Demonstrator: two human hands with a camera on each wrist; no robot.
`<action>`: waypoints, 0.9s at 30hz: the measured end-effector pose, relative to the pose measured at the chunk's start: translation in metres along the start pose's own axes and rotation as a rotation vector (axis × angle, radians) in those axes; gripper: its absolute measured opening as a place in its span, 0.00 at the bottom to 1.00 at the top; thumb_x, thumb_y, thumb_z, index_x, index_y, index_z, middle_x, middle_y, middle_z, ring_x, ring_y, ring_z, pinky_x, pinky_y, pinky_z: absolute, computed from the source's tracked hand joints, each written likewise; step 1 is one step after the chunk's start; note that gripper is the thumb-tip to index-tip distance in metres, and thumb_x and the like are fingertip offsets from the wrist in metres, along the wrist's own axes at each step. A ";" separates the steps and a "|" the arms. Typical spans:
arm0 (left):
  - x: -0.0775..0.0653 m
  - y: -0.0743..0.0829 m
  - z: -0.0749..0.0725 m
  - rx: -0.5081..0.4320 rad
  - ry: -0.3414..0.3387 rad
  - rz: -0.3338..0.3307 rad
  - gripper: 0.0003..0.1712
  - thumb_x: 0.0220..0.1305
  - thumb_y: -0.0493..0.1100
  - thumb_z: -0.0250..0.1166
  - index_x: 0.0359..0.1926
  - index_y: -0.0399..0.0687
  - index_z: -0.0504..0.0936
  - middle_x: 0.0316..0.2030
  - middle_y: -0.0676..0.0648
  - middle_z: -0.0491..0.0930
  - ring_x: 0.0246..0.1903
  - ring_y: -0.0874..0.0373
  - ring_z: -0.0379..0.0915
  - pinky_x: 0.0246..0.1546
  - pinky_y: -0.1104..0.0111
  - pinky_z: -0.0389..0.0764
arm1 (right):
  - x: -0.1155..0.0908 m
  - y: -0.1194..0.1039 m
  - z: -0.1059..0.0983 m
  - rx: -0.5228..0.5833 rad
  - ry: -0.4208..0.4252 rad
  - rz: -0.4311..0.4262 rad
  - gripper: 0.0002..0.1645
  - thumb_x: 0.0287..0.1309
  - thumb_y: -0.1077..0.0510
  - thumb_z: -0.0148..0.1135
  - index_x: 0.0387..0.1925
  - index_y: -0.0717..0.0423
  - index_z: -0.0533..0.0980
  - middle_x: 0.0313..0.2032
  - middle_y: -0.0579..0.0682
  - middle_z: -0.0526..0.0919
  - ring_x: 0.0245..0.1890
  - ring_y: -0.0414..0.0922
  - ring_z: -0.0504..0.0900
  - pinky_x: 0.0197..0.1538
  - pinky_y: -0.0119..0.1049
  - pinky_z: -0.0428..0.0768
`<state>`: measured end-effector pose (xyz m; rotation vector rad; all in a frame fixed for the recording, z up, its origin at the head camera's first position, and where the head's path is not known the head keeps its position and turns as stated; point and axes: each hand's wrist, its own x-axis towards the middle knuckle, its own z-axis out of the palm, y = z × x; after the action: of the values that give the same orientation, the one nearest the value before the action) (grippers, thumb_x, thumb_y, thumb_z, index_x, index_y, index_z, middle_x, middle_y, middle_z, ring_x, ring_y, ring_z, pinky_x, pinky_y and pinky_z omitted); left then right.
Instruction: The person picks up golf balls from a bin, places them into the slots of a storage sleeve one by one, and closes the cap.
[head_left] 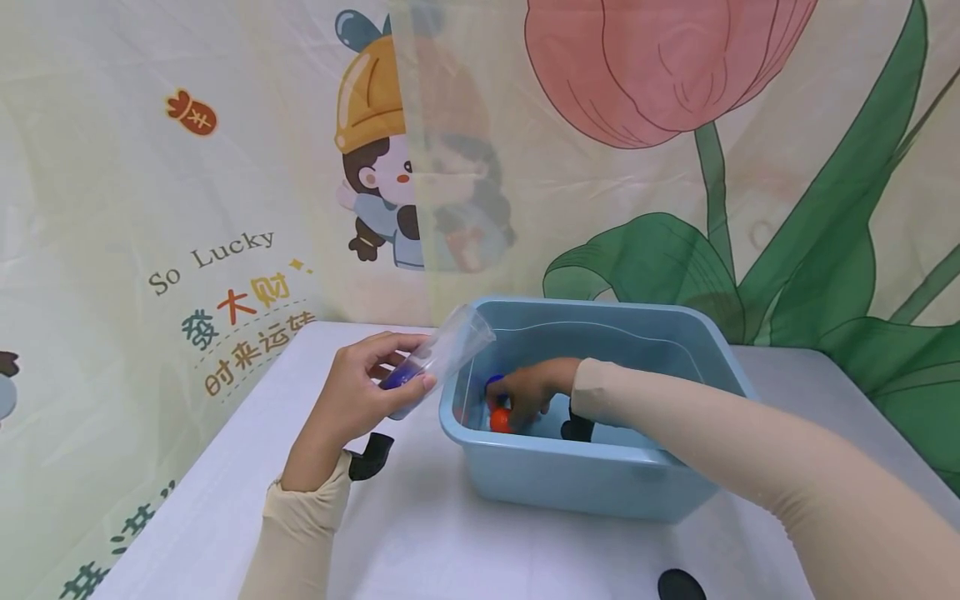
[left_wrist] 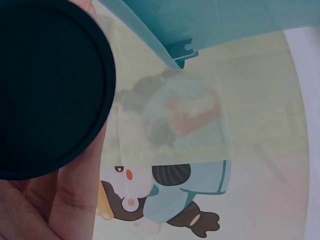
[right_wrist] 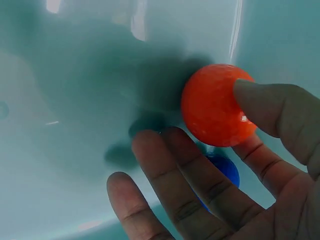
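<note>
In the head view my left hand point(head_left: 356, 387) holds a clear plastic tube point(head_left: 459, 343), tilted with its mouth up to the right. Something blue point(head_left: 401, 375) shows inside its lower end. My right hand point(head_left: 531, 388) reaches down into a light blue plastic basin point(head_left: 570, 479). Its thumb and index finger pinch an orange ball point(right_wrist: 215, 107), while the other fingers extend past it. A blue ball point(right_wrist: 226, 170) lies close behind those fingers, partly hidden. In the left wrist view, a dark round disc point(left_wrist: 50, 90) covers much of the left hand point(left_wrist: 75, 200).
The basin stands on a white-covered table point(head_left: 420, 533), its near rim under the right forearm. A black round object point(head_left: 681, 585) lies at the table's front edge. Behind hangs a printed cloth point(head_left: 480, 100) with a tulip and a cartoon figure.
</note>
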<state>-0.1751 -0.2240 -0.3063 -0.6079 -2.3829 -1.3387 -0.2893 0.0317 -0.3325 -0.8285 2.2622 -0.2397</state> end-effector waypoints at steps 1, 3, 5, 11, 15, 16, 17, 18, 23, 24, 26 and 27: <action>0.000 0.000 0.000 -0.002 0.000 -0.001 0.22 0.62 0.39 0.77 0.57 0.38 0.89 0.48 0.40 0.88 0.36 0.52 0.86 0.39 0.64 0.88 | 0.000 0.000 0.001 -0.002 0.001 -0.003 0.22 0.70 0.61 0.71 0.60 0.43 0.76 0.48 0.50 0.79 0.44 0.48 0.81 0.51 0.44 0.86; 0.000 0.000 0.000 -0.002 0.001 0.001 0.22 0.62 0.39 0.77 0.57 0.38 0.89 0.48 0.40 0.89 0.36 0.52 0.86 0.39 0.64 0.88 | 0.001 0.001 0.002 -0.008 0.005 -0.011 0.21 0.71 0.61 0.71 0.60 0.44 0.76 0.48 0.50 0.79 0.44 0.48 0.81 0.51 0.44 0.85; 0.000 0.000 0.000 0.001 0.006 0.005 0.22 0.62 0.40 0.77 0.57 0.39 0.89 0.48 0.41 0.89 0.37 0.53 0.86 0.40 0.64 0.88 | 0.001 0.001 0.003 -0.010 0.014 -0.019 0.21 0.71 0.60 0.71 0.61 0.44 0.76 0.47 0.50 0.80 0.44 0.48 0.81 0.51 0.43 0.84; 0.000 0.001 -0.001 0.001 0.011 0.005 0.22 0.61 0.40 0.77 0.57 0.39 0.89 0.48 0.41 0.89 0.37 0.53 0.85 0.40 0.65 0.88 | 0.002 0.000 0.006 -0.049 0.039 -0.044 0.20 0.72 0.57 0.70 0.62 0.46 0.79 0.48 0.47 0.82 0.48 0.47 0.81 0.56 0.43 0.83; 0.000 0.001 -0.001 0.001 0.010 -0.001 0.22 0.62 0.39 0.77 0.57 0.39 0.89 0.49 0.40 0.89 0.37 0.52 0.85 0.40 0.65 0.88 | 0.004 -0.001 0.007 -0.119 0.058 -0.071 0.18 0.74 0.56 0.69 0.61 0.48 0.80 0.47 0.46 0.82 0.49 0.47 0.79 0.58 0.43 0.81; 0.000 0.001 -0.001 0.001 0.009 -0.002 0.22 0.62 0.39 0.77 0.57 0.39 0.89 0.49 0.40 0.89 0.37 0.52 0.85 0.40 0.65 0.88 | 0.005 -0.001 0.007 -0.139 0.062 -0.077 0.17 0.74 0.56 0.69 0.61 0.48 0.81 0.46 0.46 0.82 0.49 0.47 0.79 0.58 0.43 0.80; 0.000 0.001 -0.002 0.001 0.009 -0.004 0.22 0.62 0.40 0.77 0.57 0.39 0.89 0.49 0.40 0.89 0.37 0.52 0.85 0.40 0.65 0.88 | 0.005 -0.001 0.006 -0.149 0.065 -0.079 0.17 0.74 0.56 0.69 0.61 0.48 0.81 0.46 0.45 0.82 0.48 0.46 0.79 0.58 0.42 0.80; 0.000 0.002 -0.001 0.000 0.008 -0.004 0.22 0.62 0.39 0.77 0.57 0.39 0.89 0.49 0.40 0.89 0.37 0.52 0.85 0.40 0.65 0.88 | 0.006 -0.001 0.007 -0.150 0.065 -0.081 0.17 0.74 0.56 0.69 0.60 0.49 0.81 0.45 0.45 0.82 0.48 0.46 0.79 0.57 0.42 0.80; 0.000 0.002 -0.002 -0.003 0.019 -0.001 0.22 0.61 0.39 0.77 0.57 0.39 0.89 0.49 0.41 0.89 0.36 0.53 0.85 0.39 0.66 0.87 | 0.006 0.000 0.005 -0.131 0.064 -0.086 0.14 0.72 0.57 0.70 0.57 0.48 0.82 0.44 0.45 0.83 0.47 0.46 0.80 0.56 0.41 0.81; 0.000 0.002 -0.002 -0.002 0.021 0.002 0.22 0.61 0.39 0.77 0.57 0.39 0.89 0.48 0.41 0.89 0.36 0.53 0.85 0.39 0.66 0.87 | 0.006 0.000 0.004 -0.121 0.067 -0.085 0.14 0.72 0.58 0.71 0.56 0.48 0.82 0.43 0.45 0.83 0.46 0.46 0.80 0.55 0.41 0.81; 0.000 0.002 -0.001 -0.003 0.023 0.007 0.22 0.60 0.38 0.77 0.56 0.39 0.90 0.48 0.42 0.89 0.36 0.53 0.85 0.40 0.67 0.87 | 0.005 0.001 0.004 -0.103 0.076 -0.083 0.14 0.71 0.58 0.72 0.55 0.48 0.82 0.43 0.45 0.83 0.45 0.46 0.81 0.54 0.40 0.82; 0.000 0.002 -0.001 -0.005 0.022 0.009 0.22 0.60 0.38 0.77 0.56 0.39 0.90 0.48 0.42 0.89 0.36 0.53 0.85 0.40 0.67 0.87 | 0.005 0.002 0.003 -0.095 0.081 -0.084 0.15 0.70 0.58 0.73 0.55 0.49 0.82 0.42 0.46 0.84 0.44 0.46 0.82 0.53 0.40 0.83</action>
<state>-0.1746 -0.2240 -0.3045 -0.6012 -2.3575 -1.3411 -0.2909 0.0299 -0.3385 -0.9812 2.3318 -0.2096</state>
